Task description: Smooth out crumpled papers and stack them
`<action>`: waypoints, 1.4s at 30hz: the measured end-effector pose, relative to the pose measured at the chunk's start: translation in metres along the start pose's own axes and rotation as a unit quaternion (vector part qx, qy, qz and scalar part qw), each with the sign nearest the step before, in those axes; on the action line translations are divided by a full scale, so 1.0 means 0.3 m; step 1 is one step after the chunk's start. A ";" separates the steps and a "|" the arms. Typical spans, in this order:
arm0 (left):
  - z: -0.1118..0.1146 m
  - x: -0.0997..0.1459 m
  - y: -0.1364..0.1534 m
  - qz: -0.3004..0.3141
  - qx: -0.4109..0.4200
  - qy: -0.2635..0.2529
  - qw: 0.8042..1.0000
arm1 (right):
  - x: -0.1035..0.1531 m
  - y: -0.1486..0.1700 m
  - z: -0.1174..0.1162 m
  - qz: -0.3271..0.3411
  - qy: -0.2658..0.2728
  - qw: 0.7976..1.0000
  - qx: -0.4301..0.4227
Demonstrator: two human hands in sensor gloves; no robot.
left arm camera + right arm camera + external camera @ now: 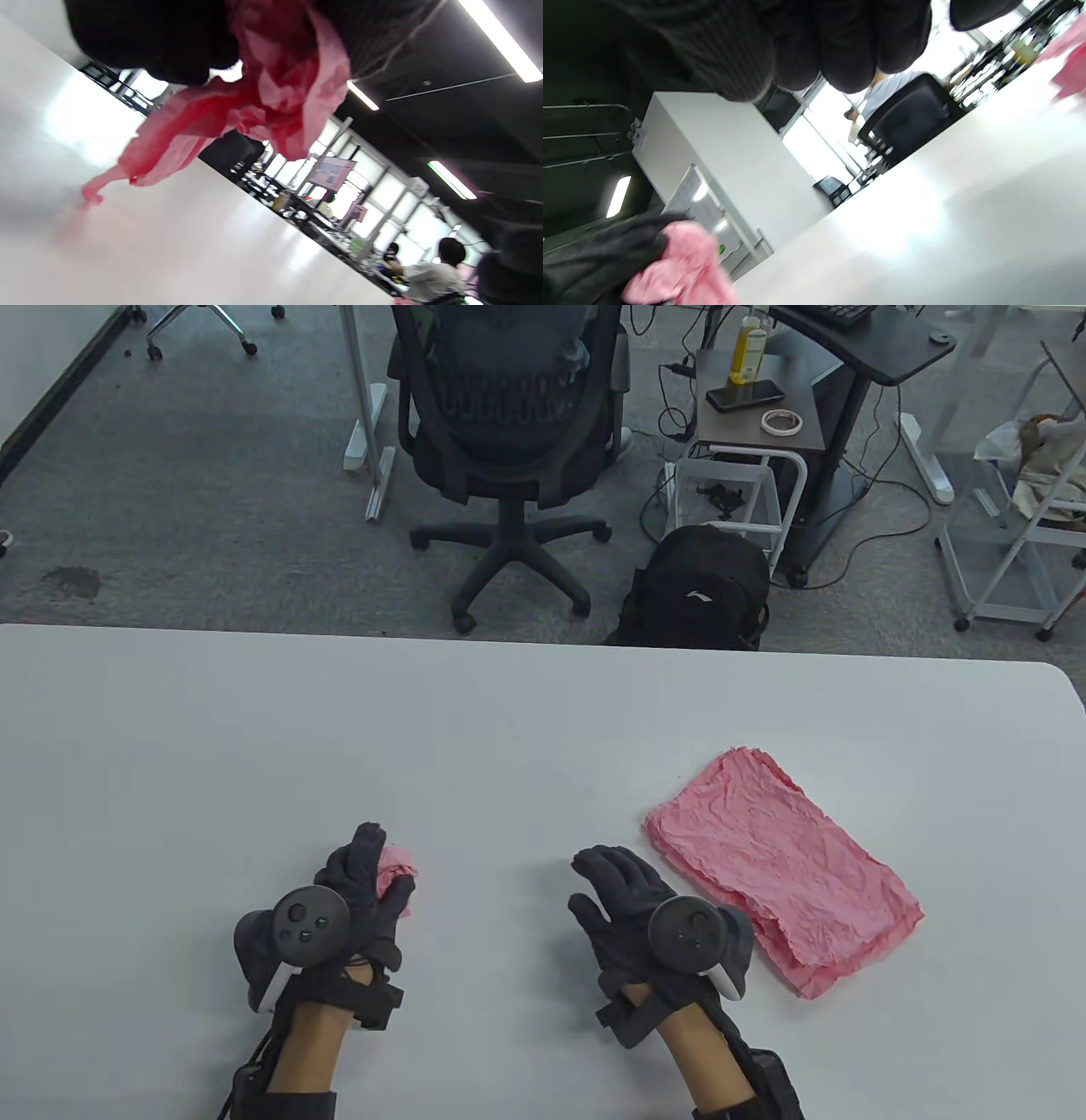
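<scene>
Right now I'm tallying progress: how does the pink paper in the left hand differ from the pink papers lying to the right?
The crumpled paper is bunched into a wad; the flattened stack is spread out, though wrinkled. The crumpled paper is gripped in the left hand, while the flattened stack lies on the table, untouched by the right hand. The wad shows far less area than the stack. Both are the same pink.

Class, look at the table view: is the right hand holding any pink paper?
No, the right hand is empty, beside the flattened pink stack.
</scene>
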State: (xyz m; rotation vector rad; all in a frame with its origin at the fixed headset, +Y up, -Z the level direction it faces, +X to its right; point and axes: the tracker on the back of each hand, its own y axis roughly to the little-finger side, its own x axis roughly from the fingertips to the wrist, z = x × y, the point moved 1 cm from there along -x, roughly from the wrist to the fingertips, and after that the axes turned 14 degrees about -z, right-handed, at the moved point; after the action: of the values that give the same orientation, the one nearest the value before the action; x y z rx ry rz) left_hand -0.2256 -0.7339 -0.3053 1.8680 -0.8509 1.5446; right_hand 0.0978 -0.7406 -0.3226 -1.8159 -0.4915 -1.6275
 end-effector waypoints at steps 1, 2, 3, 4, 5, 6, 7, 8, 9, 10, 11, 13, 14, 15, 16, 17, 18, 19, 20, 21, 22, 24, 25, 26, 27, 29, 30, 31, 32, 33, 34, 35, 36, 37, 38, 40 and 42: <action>0.008 0.006 -0.007 0.004 0.013 0.006 1.000 | -0.005 -0.018 -0.017 0.003 -0.006 1.000 -0.001; 0.018 0.010 -0.018 0.020 0.031 0.017 0.999 | -0.013 -0.047 -0.048 0.006 -0.021 1.000 -0.004; 0.022 0.010 -0.025 0.031 0.038 0.026 0.998 | -0.016 -0.064 -0.067 0.006 -0.031 0.999 -0.005; 0.029 0.010 -0.033 0.049 0.049 0.040 0.997 | -0.017 -0.087 -0.098 0.011 -0.044 0.999 -0.008; 0.034 0.011 -0.037 0.055 0.055 0.048 0.996 | -0.016 -0.099 -0.118 0.018 -0.047 0.999 -0.010; 0.045 0.017 -0.040 0.057 0.060 0.063 0.995 | -0.012 -0.114 -0.146 0.027 -0.052 0.998 -0.010; 0.055 0.020 -0.043 0.063 0.063 0.075 0.993 | -0.008 -0.123 -0.166 0.032 -0.061 0.998 -0.006; 0.070 0.023 -0.050 0.074 0.068 0.095 0.990 | -0.003 -0.131 -0.184 0.038 -0.076 0.996 -0.002; 0.090 0.025 -0.062 0.085 0.076 0.125 0.986 | 0.007 -0.146 -0.206 0.052 -0.102 0.993 0.005; 0.104 0.026 -0.070 0.092 0.082 0.146 0.982 | 0.012 -0.154 -0.214 0.059 -0.111 0.992 0.007; 0.118 0.029 -0.078 0.092 0.090 0.167 0.978 | 0.019 -0.159 -0.217 0.062 -0.108 0.992 0.009; 0.133 0.032 -0.084 0.109 0.115 0.188 0.969 | 0.030 -0.161 -0.204 0.068 -0.075 0.995 0.006; 0.141 0.034 -0.087 0.122 0.136 0.207 0.961 | 0.031 -0.158 -0.197 0.070 -0.069 0.995 0.003; 0.155 0.035 -0.096 0.132 0.165 0.239 0.948 | 0.031 -0.152 -0.193 0.073 -0.074 0.995 -0.009; 0.165 0.037 -0.102 0.132 0.180 0.257 0.940 | 0.032 -0.146 -0.192 0.074 -0.078 0.994 -0.020; 0.174 0.039 -0.107 0.132 0.194 0.271 0.934 | 0.034 -0.139 -0.189 0.078 -0.079 0.993 -0.031; 0.177 0.040 -0.108 0.137 0.198 0.277 0.930 | 0.036 -0.128 -0.181 0.082 -0.074 0.993 -0.046; 0.180 0.042 -0.110 0.146 0.197 0.285 0.927 | 0.039 -0.117 -0.168 0.082 -0.065 0.992 -0.064; 0.181 0.044 -0.111 0.152 0.194 0.286 0.926 | 0.041 -0.111 -0.161 0.083 -0.060 0.992 -0.077; 0.182 0.045 -0.114 0.160 0.191 0.286 0.925 | 0.048 -0.100 -0.150 0.079 -0.047 0.991 -0.092; 0.181 0.044 -0.117 0.157 0.183 0.280 0.929 | 0.055 -0.093 -0.143 0.073 -0.028 0.992 -0.099; 0.179 0.040 -0.117 0.148 0.175 0.266 0.937 | 0.065 -0.090 -0.135 0.058 -0.002 0.995 -0.079; 0.179 0.040 -0.117 0.148 0.172 0.264 0.938 | 0.067 -0.091 -0.132 0.053 -0.004 0.996 -0.067; 0.180 0.041 -0.113 0.154 0.177 0.267 0.935 | 0.069 -0.093 -0.129 0.050 -0.010 0.997 -0.060; 0.183 0.041 -0.108 0.151 0.188 0.274 0.931 | 0.069 -0.093 -0.128 0.046 -0.009 0.996 -0.070; 0.188 0.044 -0.105 0.154 0.207 0.293 0.921 | 0.067 -0.082 -0.127 0.035 -0.019 0.993 -0.109; 0.188 0.045 -0.106 0.155 0.203 0.290 0.922 | 0.066 -0.076 -0.123 0.030 -0.017 0.992 -0.122; 0.182 0.049 -0.116 0.168 0.177 0.277 0.929 | 0.066 -0.063 -0.108 0.021 0.002 0.989 -0.143; 0.174 0.052 -0.119 0.172 0.152 0.257 0.939 | 0.066 -0.056 -0.098 0.013 0.025 0.987 -0.158; 0.160 0.055 -0.127 0.180 0.121 0.215 0.952 | 0.066 -0.052 -0.085 0.008 0.045 0.984 -0.172; 0.151 0.057 -0.131 0.181 0.107 0.184 0.960 | 0.066 -0.053 -0.080 0.009 0.046 0.985 -0.169; 0.144 0.058 -0.136 0.183 0.101 0.166 0.964 | 0.069 -0.059 -0.081 0.020 0.035 0.985 -0.165; 0.144 0.057 -0.137 0.180 0.112 0.174 0.962 | 0.071 -0.065 -0.086 0.027 0.028 0.985 -0.167; 0.145 0.058 -0.136 0.172 0.134 0.182 0.959 | 0.074 -0.071 -0.094 0.032 0.027 0.985 -0.166; 0.146 0.062 -0.130 0.151 0.174 0.178 0.957 | 0.077 -0.074 -0.101 0.035 0.031 0.985 -0.166; 0.141 0.060 -0.117 0.127 0.188 0.149 0.962 | 0.084 -0.083 -0.106 0.066 0.038 0.983 -0.167; 0.126 0.056 -0.109 0.112 0.164 0.110 0.974 | 0.094 -0.103 -0.113 0.097 0.039 0.984 -0.145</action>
State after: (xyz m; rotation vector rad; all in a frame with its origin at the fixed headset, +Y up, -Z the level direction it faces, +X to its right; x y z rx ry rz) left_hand -0.1745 -0.7437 -0.2962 1.8202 -0.7617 2.0965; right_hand 0.0571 -0.7451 -0.2877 -1.9300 -0.0376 -1.6929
